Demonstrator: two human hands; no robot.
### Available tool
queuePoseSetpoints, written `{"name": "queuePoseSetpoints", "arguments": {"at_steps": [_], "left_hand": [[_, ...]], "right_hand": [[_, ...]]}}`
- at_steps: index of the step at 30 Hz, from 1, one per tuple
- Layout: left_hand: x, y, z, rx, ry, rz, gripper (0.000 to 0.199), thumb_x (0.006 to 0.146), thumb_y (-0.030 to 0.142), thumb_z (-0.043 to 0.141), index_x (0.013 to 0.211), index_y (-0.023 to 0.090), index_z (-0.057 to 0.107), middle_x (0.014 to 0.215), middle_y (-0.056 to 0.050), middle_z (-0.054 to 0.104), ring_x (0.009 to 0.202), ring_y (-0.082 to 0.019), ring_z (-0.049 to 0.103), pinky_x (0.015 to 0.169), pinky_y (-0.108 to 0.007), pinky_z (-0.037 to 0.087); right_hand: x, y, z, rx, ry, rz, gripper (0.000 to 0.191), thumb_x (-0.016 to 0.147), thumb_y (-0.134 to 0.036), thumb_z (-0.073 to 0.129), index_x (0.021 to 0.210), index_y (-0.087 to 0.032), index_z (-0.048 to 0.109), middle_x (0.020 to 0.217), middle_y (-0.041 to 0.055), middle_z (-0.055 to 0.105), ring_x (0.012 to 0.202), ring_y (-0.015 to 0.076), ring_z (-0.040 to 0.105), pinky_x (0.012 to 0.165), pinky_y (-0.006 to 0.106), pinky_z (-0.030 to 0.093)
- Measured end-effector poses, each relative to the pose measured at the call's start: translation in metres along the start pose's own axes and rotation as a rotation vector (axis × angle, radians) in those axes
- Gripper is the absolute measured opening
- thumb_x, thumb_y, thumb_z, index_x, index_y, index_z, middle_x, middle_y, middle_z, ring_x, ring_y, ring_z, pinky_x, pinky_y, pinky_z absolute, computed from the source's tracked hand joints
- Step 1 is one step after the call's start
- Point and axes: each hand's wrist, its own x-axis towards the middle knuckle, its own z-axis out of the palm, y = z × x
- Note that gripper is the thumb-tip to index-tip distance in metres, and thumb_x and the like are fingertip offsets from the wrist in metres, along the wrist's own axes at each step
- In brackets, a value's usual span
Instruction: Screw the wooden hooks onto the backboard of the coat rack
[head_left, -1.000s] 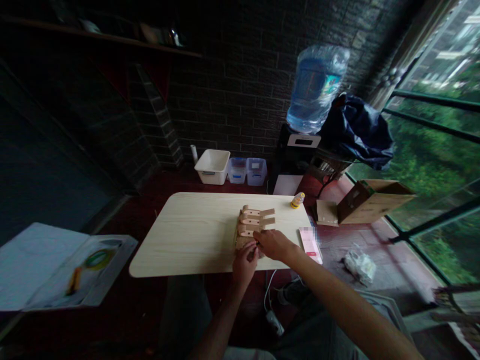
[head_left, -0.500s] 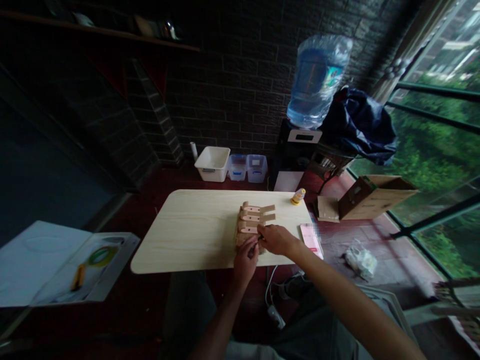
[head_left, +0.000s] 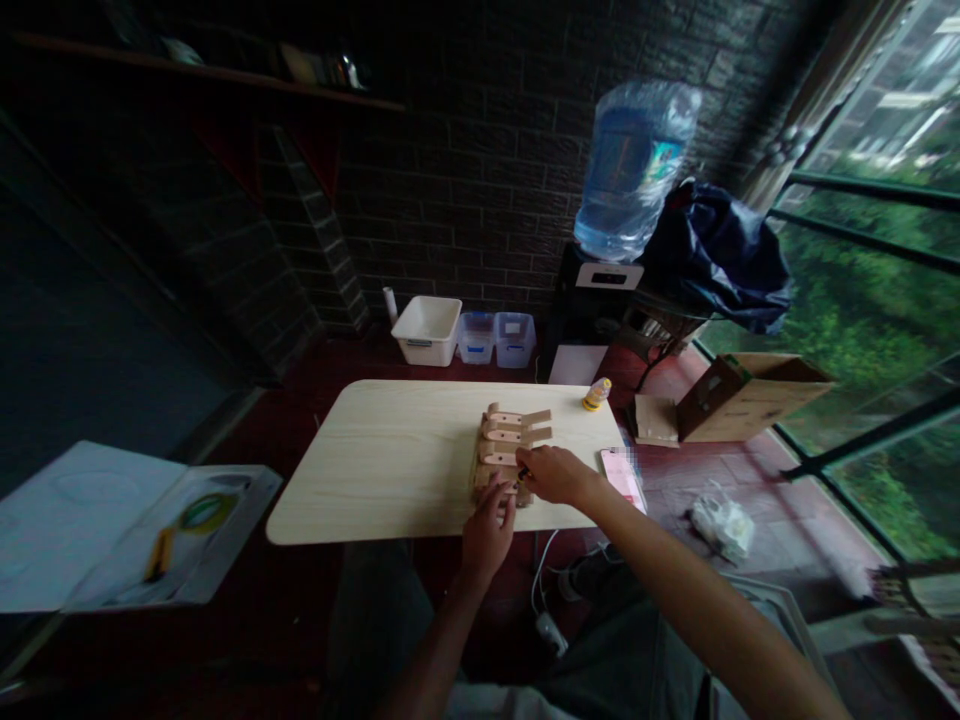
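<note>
A wooden assembly (head_left: 501, 459) lies on the pale table, with several rounded arms side by side and dark dots on them. Flat strips stick out to its right. My right hand (head_left: 553, 474) is closed over its near right part, around what looks like a small black-and-yellow screwdriver (head_left: 523, 475) angled down to the wood. Most of that tool is hidden by the fingers. My left hand (head_left: 489, 528) rests at the near end of the assembly, thumb and fingers apart, fingertips touching the wood beside the tool's lower end.
On the table (head_left: 390, 450) stand a yellow-capped bottle (head_left: 597, 394) and a pink-screened phone (head_left: 621, 478) at the right. An open white case (head_left: 225, 540) with tools is at the left. Plastic bins (head_left: 426, 330), a water dispenser (head_left: 600, 310) and a cardboard box (head_left: 750, 400) stand beyond.
My left hand has drawn slightly down and left, its fingers spreading from a pinch near the tool. More of the yellow on the tool shows. My right hand stays nearly in place.
</note>
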Motion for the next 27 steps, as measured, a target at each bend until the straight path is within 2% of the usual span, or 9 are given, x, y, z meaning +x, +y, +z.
{"name": "queuePoseSetpoints", "arguments": {"at_steps": [3, 7, 10, 19, 27], "left_hand": [[0.01, -0.001, 0.007, -0.001, 0.02, 0.002, 0.023, 0.096, 0.031, 0.054, 0.116, 0.027, 0.065, 0.144, -0.007, 0.057, 0.098, -0.018, 0.072, 0.067, -0.027, 0.063], [0.017, -0.006, 0.012, 0.021, 0.089, 0.076, 0.018, 0.094, 0.031, 0.059, 0.107, 0.026, 0.069, 0.128, -0.007, 0.068, 0.116, -0.023, 0.066, 0.085, -0.036, 0.063], [0.017, -0.012, 0.012, 0.02, 0.082, 0.097, 0.018, 0.094, 0.031, 0.058, 0.106, 0.026, 0.07, 0.122, -0.007, 0.07, 0.114, -0.022, 0.066, 0.094, -0.039, 0.059], [0.017, -0.013, 0.016, 0.022, 0.092, 0.055, 0.019, 0.094, 0.031, 0.057, 0.106, 0.024, 0.071, 0.119, -0.007, 0.071, 0.114, -0.023, 0.066, 0.097, -0.041, 0.057], [0.018, -0.011, 0.016, 0.035, 0.086, 0.065, 0.021, 0.093, 0.03, 0.057, 0.108, 0.024, 0.07, 0.119, -0.007, 0.071, 0.114, -0.023, 0.066, 0.099, -0.042, 0.056]], "right_hand": [[-0.002, 0.001, 0.0, -0.002, -0.006, -0.026, 0.029, 0.099, -0.026, 0.045, 0.123, -0.015, 0.055, 0.111, 0.0175, 0.072, 0.105, 0.0298, 0.071, 0.082, 0.037, 0.055], [-0.003, 0.0, -0.001, -0.02, -0.018, -0.036, 0.028, 0.101, -0.025, 0.043, 0.124, -0.015, 0.054, 0.112, 0.0177, 0.072, 0.105, 0.0289, 0.071, 0.082, 0.036, 0.055], [-0.002, 0.0, 0.0, -0.023, -0.029, -0.033, 0.027, 0.102, -0.024, 0.042, 0.124, -0.015, 0.053, 0.112, 0.0179, 0.072, 0.105, 0.0276, 0.071, 0.083, 0.034, 0.055], [-0.004, 0.0, 0.004, 0.036, -0.015, 0.04, 0.03, 0.101, -0.03, 0.045, 0.125, -0.014, 0.052, 0.112, 0.0184, 0.073, 0.106, 0.0287, 0.071, 0.084, 0.034, 0.056], [-0.006, -0.006, 0.0, -0.026, 0.022, -0.033, 0.029, 0.099, -0.023, 0.046, 0.128, -0.018, 0.051, 0.114, 0.017, 0.071, 0.104, 0.0293, 0.071, 0.081, 0.038, 0.056]]}}
